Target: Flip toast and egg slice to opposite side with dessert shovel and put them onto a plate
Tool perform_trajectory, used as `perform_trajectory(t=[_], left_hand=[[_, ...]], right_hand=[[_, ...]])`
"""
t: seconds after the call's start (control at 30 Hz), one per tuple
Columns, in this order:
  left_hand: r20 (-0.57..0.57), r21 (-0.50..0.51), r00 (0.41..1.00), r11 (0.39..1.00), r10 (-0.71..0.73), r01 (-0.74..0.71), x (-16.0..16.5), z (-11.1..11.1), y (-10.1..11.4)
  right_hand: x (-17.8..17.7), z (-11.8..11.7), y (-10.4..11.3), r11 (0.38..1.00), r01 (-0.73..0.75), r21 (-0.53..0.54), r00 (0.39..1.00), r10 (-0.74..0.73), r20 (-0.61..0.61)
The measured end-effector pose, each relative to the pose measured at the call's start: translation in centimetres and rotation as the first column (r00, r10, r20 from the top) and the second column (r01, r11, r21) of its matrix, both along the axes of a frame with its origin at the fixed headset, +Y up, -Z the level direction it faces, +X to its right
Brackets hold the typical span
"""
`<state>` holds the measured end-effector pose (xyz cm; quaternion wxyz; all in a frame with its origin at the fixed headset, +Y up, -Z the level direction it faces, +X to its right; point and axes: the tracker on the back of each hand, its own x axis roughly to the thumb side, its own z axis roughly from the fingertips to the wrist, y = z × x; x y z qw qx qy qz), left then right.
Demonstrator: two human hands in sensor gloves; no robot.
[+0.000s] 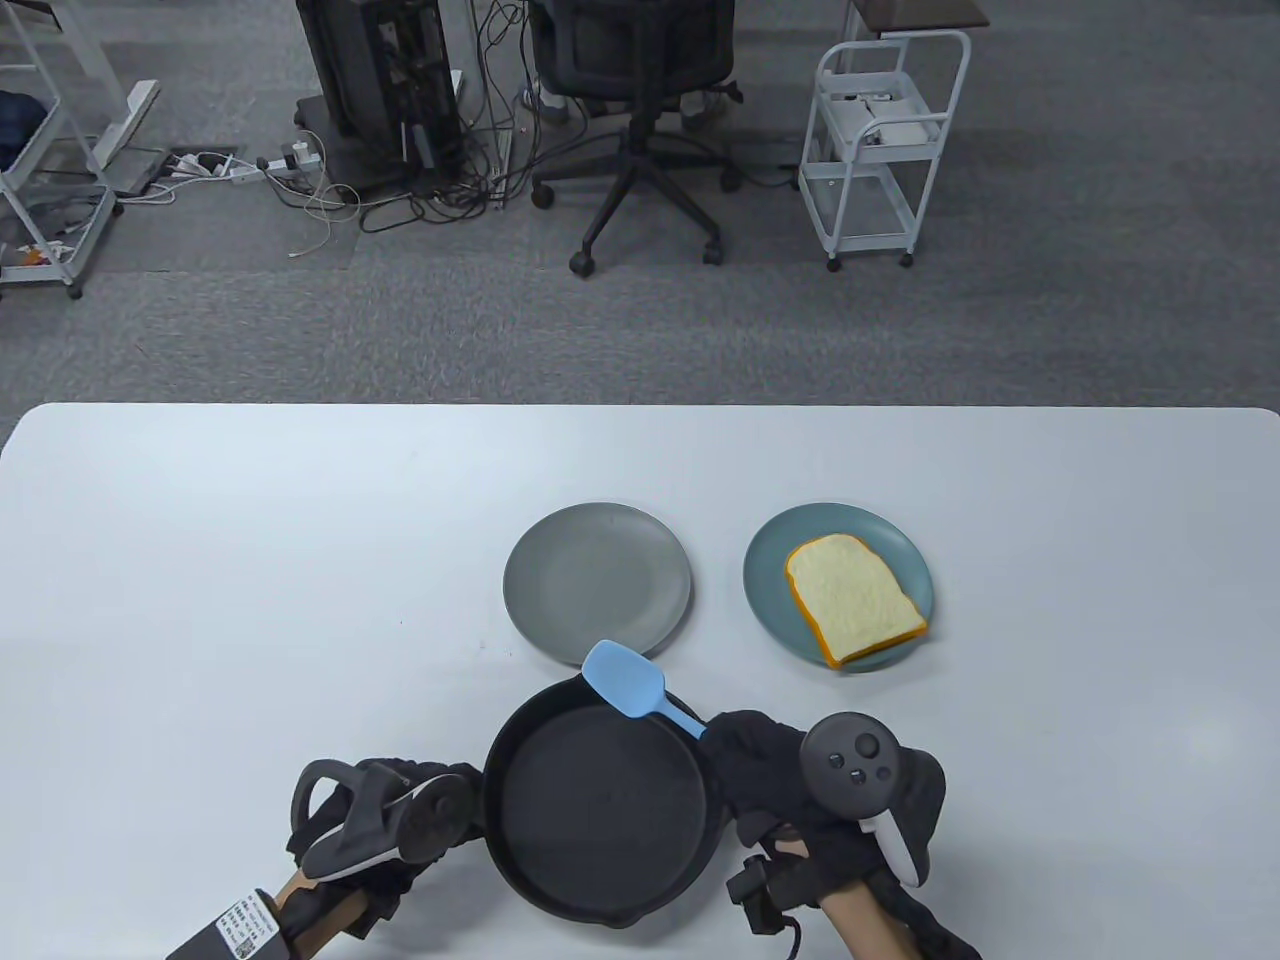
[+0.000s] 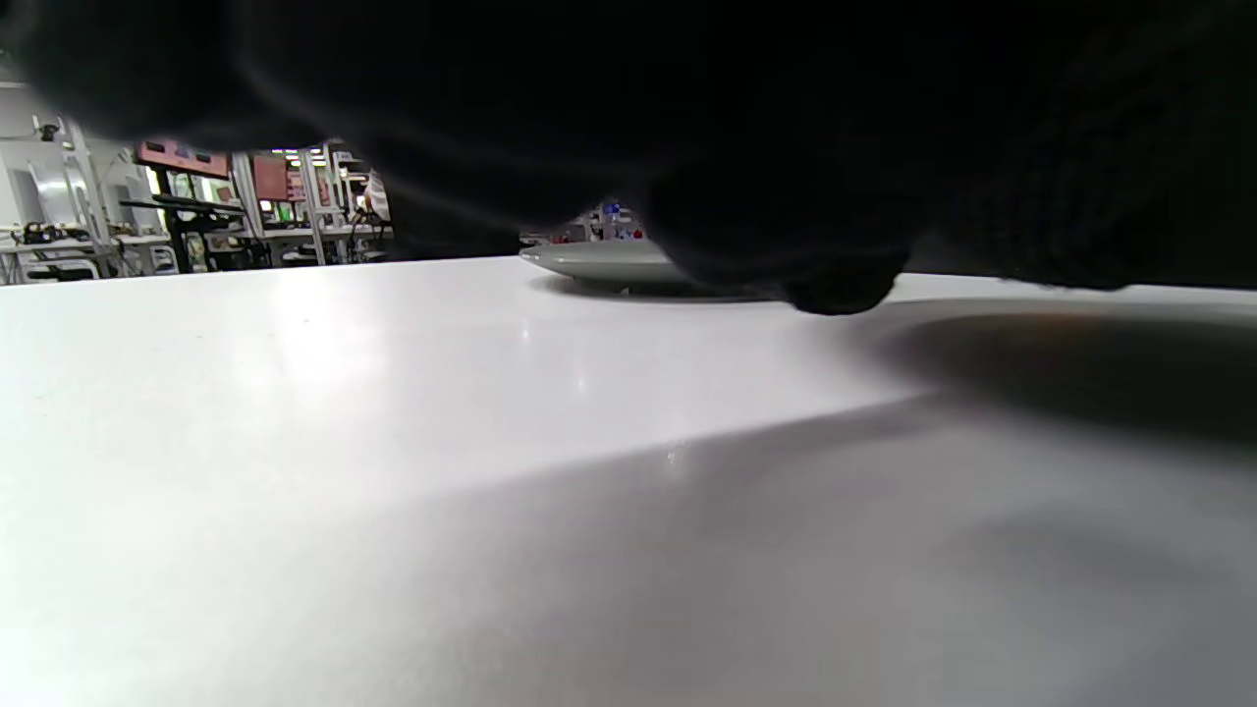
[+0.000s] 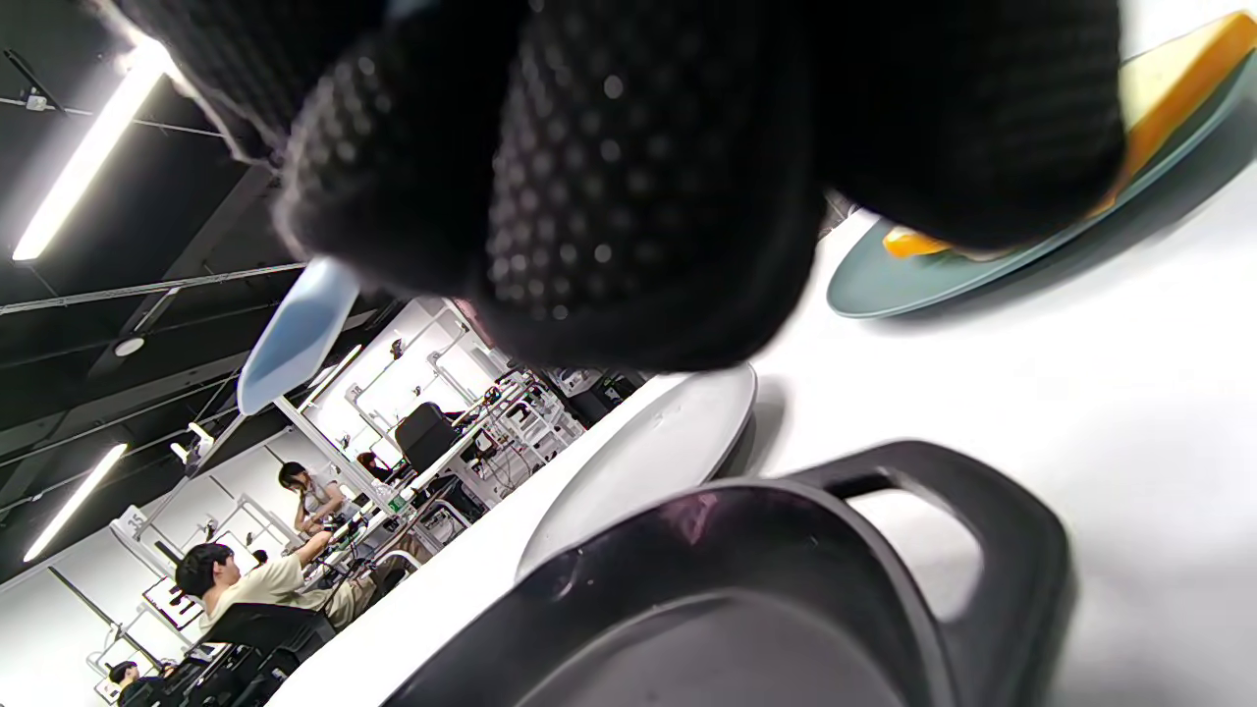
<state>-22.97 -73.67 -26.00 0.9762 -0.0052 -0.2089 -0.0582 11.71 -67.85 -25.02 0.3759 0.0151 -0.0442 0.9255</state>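
One of the two food items is accounted for: the toast (image 1: 853, 598) lies on the blue plate (image 1: 768, 585) at the right of the bench (image 1: 250, 560), pale face up, and from this alone I cannot tell whether it has been turned. No egg slice appears in any view; the black pan (image 1: 598, 800) near the front edge is empty, and so is the grey plate (image 1: 597, 582) just beyond it. The right hand (image 1: 800, 790) holds the blue dessert shovel (image 1: 630, 684), its fingers (image 3: 628, 187) curled round the handle, with the blade raised above the pan's far rim and bare of food. The left hand (image 1: 375, 820) sits at the pan's left side (the tracker covers it from above, and its wrist view is mostly dark glove), so whether its fingers grip the pan or merely lie beside it cannot be told. Judgement: the toast half looks complete, and the egg slice remains outstanding, its whereabouts unknown.
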Motion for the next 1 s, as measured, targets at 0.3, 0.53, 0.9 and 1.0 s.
perform_trajectory(t=[0.3,0.53,0.9,1.0], left_hand=[[0.016,-0.08,0.995,0.992,-0.098,0.099,0.4,-0.4,-1.2],[0.024,-0.127,0.986,0.978,-0.166,0.168,0.7,-0.6,-2.0],[0.044,-0.089,0.961,0.957,-0.272,0.275,1.7,-0.1,-2.2],[0.041,-0.172,0.958,0.943,-0.282,0.285,1.3,-0.2,-2.0]], right_hand=[[-0.2,0.0,-0.1,1.0,-0.011,-0.023,1.0,0.011,-0.009],[-0.2,-0.1,-0.2,0.999,-0.016,-0.038,1.0,0.015,-0.014],[-0.2,-0.2,-0.3,0.998,-0.027,-0.057,1.0,0.026,-0.015],[-0.1,-0.2,-0.3,0.998,-0.026,-0.062,1.0,0.025,-0.012]])
